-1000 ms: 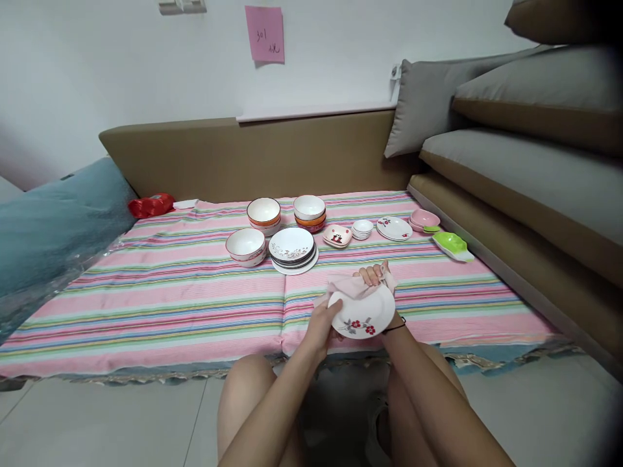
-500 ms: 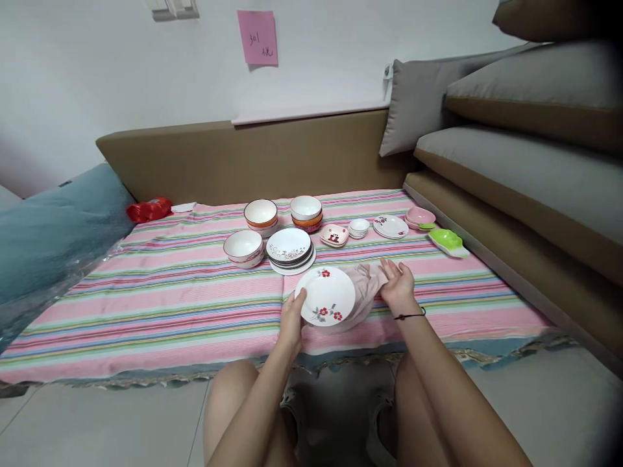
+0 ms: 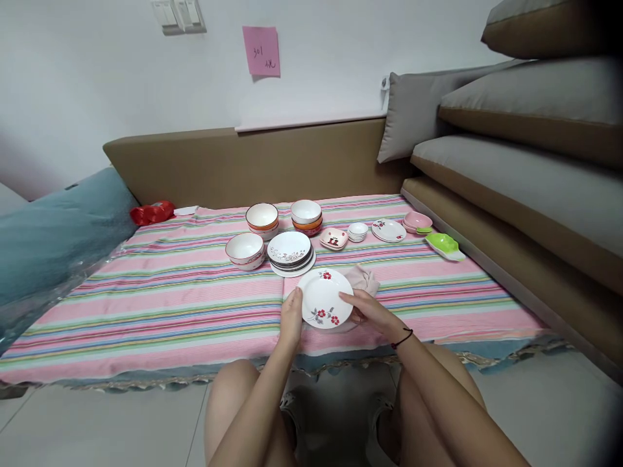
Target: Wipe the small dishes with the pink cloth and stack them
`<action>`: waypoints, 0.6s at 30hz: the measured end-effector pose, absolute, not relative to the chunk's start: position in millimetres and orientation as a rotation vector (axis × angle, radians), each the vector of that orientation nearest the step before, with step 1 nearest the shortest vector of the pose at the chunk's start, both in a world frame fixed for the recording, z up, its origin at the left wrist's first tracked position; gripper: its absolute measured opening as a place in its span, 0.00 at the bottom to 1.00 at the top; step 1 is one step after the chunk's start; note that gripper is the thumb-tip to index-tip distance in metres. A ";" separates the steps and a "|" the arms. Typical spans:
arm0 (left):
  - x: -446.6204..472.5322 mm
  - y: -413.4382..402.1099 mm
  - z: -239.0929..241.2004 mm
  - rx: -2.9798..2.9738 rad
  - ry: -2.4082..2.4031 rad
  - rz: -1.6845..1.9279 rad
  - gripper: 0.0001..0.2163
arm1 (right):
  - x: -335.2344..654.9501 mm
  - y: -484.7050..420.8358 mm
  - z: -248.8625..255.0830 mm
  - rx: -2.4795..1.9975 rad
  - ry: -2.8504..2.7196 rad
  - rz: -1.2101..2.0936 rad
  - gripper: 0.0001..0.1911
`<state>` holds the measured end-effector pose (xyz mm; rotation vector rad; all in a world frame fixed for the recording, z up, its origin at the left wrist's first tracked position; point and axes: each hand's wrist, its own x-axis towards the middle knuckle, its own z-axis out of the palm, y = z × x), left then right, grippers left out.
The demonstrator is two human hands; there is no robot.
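Observation:
A white plate (image 3: 318, 292) with red flowers is held between my two hands, above the front of the striped cloth. My left hand (image 3: 291, 318) grips its left rim, thumb on top. On the right rim, my right hand (image 3: 372, 311) is closed with the thumb over the edge and the fingers underneath, mostly hidden. Behind the plate's right side lies a crumpled pale pink cloth (image 3: 363, 279). Just beyond the plate stands a stack of patterned plates (image 3: 289, 246), with a red-rimmed bowl (image 3: 244, 248) to its left.
Farther back are bowl stacks (image 3: 261, 214) (image 3: 306, 211), square dishes (image 3: 333, 237), small saucers (image 3: 357, 230), flowered plates (image 3: 388, 230), pink bowls (image 3: 417, 221) and a green leaf-shaped dish (image 3: 444, 244). Stacked cushions (image 3: 525, 159) border the right; a blue pillow (image 3: 63, 227) lies left.
My right hand has moved left from the pink cloth onto the plate's right rim. The cloth now lies bunched behind the plate. My left hand still holds the plate.

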<state>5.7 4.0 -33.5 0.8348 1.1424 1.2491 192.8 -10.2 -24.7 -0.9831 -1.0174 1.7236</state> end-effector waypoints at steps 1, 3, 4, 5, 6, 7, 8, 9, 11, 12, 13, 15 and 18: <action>5.5 5.1 -33.7 0.852 1.155 1.249 0.25 | 191.6 -11.7 -22.9 -1.000 -1.024 1.704 0.16; 5.4 6.7 -32.3 0.892 1.213 1.204 0.26 | 192.7 -12.4 -19.0 -1.022 -0.986 1.656 0.15; 5.6 7.0 -30.9 0.931 1.243 1.140 0.27 | 195.0 -11.7 -17.1 -1.024 -0.949 1.623 0.15; 5.9 6.8 -29.3 0.994 1.260 1.061 0.29 | 198.4 -10.2 -15.3 -1.020 -0.908 1.584 0.15; 6.4 6.1 -27.7 1.095 1.257 0.979 0.30 | 202.9 -8.1 -13.8 -1.011 -0.862 1.538 0.15; 6.9 4.9 -26.4 1.237 1.240 0.901 0.29 | 208.7 -5.3 -12.6 -1.003 -0.810 1.484 0.16; 7.4 3.4 -25.7 1.413 1.224 0.836 0.26 | 215.7 -1.7 -11.8 -1.000 -0.761 1.431 0.16; 7.7 1.7 -26.0 1.619 1.221 0.769 0.22 | 223.9 2.5 -11.5 -1.004 -0.701 1.367 0.16; 8.0 -1.2 -30.1 2.049 1.301 0.558 0.16 | 243.6 12.8 -12.1 -1.049 -0.566 1.234 0.17; 8.0 -2.2 -34.0 2.230 1.365 0.395 0.16 | 254.7 18.8 -13.0 -1.081 -0.513 1.174 0.17; 8.2 -2.8 -39.0 2.361 1.437 0.227 0.19 | 266.3 25.4 -14.2 -1.099 -0.492 1.152 0.16; 9.5 -3.1 -51.3 2.474 1.534 -0.096 0.31 | 289.6 40.0 -17.6 -1.128 -0.457 1.124 0.14; 15.2 -3.9 -71.7 2.479 1.723 -0.348 0.50 | 321.5 65.3 -24.1 -1.168 -0.422 1.113 0.09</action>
